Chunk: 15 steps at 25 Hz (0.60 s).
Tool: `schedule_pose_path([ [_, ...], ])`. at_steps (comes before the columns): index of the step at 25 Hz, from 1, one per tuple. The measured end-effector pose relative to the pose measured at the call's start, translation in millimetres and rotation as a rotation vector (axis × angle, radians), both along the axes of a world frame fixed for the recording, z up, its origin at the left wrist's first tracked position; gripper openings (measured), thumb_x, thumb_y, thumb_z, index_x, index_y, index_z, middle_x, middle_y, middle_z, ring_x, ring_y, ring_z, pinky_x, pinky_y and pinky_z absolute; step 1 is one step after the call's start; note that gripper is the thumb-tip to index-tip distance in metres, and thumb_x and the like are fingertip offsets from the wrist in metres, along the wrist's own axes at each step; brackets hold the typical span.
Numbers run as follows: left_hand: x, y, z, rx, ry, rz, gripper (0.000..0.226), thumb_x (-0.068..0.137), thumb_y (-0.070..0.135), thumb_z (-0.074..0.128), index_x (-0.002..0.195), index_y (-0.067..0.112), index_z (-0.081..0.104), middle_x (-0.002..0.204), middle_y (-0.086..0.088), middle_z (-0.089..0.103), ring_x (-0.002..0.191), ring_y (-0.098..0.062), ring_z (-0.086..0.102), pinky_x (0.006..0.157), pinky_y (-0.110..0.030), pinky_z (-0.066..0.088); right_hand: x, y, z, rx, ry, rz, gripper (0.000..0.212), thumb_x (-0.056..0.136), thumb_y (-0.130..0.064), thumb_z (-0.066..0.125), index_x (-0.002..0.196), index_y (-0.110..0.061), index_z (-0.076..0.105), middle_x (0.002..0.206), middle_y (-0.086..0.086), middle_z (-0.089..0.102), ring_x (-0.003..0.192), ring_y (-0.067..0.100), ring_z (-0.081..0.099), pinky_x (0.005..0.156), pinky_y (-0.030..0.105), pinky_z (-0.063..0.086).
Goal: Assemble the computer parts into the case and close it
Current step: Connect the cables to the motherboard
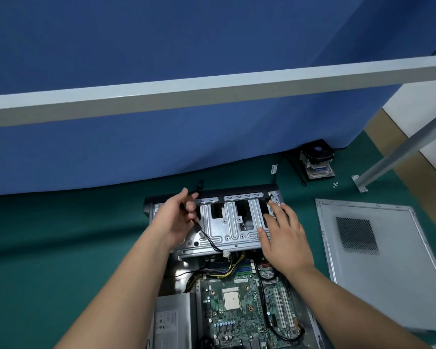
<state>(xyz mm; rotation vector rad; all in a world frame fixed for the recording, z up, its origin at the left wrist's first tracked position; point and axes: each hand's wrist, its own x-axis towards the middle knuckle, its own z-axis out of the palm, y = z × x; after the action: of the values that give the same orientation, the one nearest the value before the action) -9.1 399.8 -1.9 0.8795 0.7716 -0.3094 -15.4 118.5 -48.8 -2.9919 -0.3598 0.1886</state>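
Silver steel, green board, teal mat

The left hand pinches a black cable ending in a white connector; under it lies the bare silver drive cage, below the grip a green motherboard with yellow-and-black wires, right of it a grey side panel with a dark dotted vent, all on a teal mat before a blue partition.
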Motion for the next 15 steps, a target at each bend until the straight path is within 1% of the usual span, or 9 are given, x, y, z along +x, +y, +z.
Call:
schedule_pose_path([
  [1,-3,7,1,0.003,0.004,-0.002,0.035,0.106,0.035,0.049,0.123,0.009,0.064,0.057,0.007,0.046,0.045,-0.009,0.039,0.061,-0.027,0.035,0,1,0,-0.001,0.001,0.001,0.055,0.104,-0.051,0.033,0.143,-0.019,0.054,0.166,-0.004,0.023,0.155,0.02,0.009,0.117,0.049,0.035],
  [3,-6,19,2,-0.022,0.007,0.047,0.03,0.107,0.026,0.049,0.125,0.008,0.065,0.063,0.006,0.056,0.049,-0.008,0.048,0.065,-0.027,0.044,0,1,0,0.003,-0.002,-0.002,0.053,0.104,-0.051,0.035,0.14,-0.019,0.056,0.166,-0.005,0.024,0.154,0.019,0.009,0.117,0.048,0.034],
  [5,-12,28,3,-0.061,0.011,0.081,0.028,0.106,0.019,0.048,0.124,0.008,0.067,0.079,0.001,0.07,0.063,-0.011,0.061,0.073,-0.03,0.052,0,1,0,0.007,-0.002,-0.006,0.052,0.104,-0.051,0.035,0.138,-0.019,0.058,0.166,-0.006,0.024,0.154,0.019,0.009,0.116,0.048,0.034],
  [7,-19,32,5,-0.094,0.026,0.035,0.031,0.104,0.016,0.043,0.124,0.009,0.066,0.097,-0.003,0.077,0.076,-0.016,0.068,0.078,-0.032,0.052,1,0,-1,0.011,-0.004,-0.005,0.051,0.103,-0.051,0.036,0.138,-0.019,0.058,0.165,-0.006,0.024,0.154,0.019,0.009,0.116,0.049,0.035],
  [9,-27,34,6,-0.116,0.059,-0.038,0.036,0.1,0.015,0.039,0.125,0.01,0.064,0.113,-0.006,0.077,0.08,-0.016,0.066,0.071,-0.029,0.045,2,-1,-1,0.04,-0.011,-0.001,0.051,0.103,-0.052,0.038,0.138,-0.019,0.057,0.165,-0.006,0.025,0.154,0.019,0.01,0.114,0.05,0.036],
  [11,-37,31,8,-0.165,0.072,-0.078,0.04,0.096,0.014,0.037,0.127,0.009,0.062,0.122,-0.008,0.074,0.076,-0.015,0.06,0.065,-0.027,0.037,2,-2,-1,0.078,-0.011,0.003,0.051,0.103,-0.052,0.039,0.139,-0.019,0.056,0.165,-0.007,0.025,0.154,0.018,0.01,0.114,0.05,0.037],
  [13,-46,28,8,-0.235,0.041,-0.086,0.045,0.094,0.011,0.038,0.133,0.005,0.059,0.128,-0.011,0.072,0.076,-0.016,0.061,0.066,-0.026,0.042,2,-3,0,0.105,-0.004,0.004,0.051,0.103,-0.051,0.04,0.14,-0.02,0.056,0.165,-0.008,0.025,0.154,0.017,0.009,0.114,0.051,0.037],
  [14,-51,27,7,-0.27,0.009,-0.095,0.047,0.093,0.008,0.039,0.136,0.004,0.056,0.132,-0.012,0.069,0.08,-0.018,0.066,0.069,-0.026,0.047,2,-2,1,0.115,0.005,0.003,0.051,0.103,-0.051,0.041,0.141,-0.02,0.055,0.165,-0.008,0.024,0.154,0.016,0.008,0.114,0.051,0.037],
  [15,-57,26,7,-0.303,-0.03,-0.117,0.047,0.093,0.005,0.04,0.139,0.003,0.053,0.136,-0.012,0.067,0.089,-0.02,0.071,0.072,-0.026,0.051,2,-2,2,0.121,0.017,0.0,0.051,0.103,-0.051,0.042,0.142,-0.02,0.054,0.165,-0.008,0.025,0.154,0.016,0.008,0.115,0.051,0.035],
])
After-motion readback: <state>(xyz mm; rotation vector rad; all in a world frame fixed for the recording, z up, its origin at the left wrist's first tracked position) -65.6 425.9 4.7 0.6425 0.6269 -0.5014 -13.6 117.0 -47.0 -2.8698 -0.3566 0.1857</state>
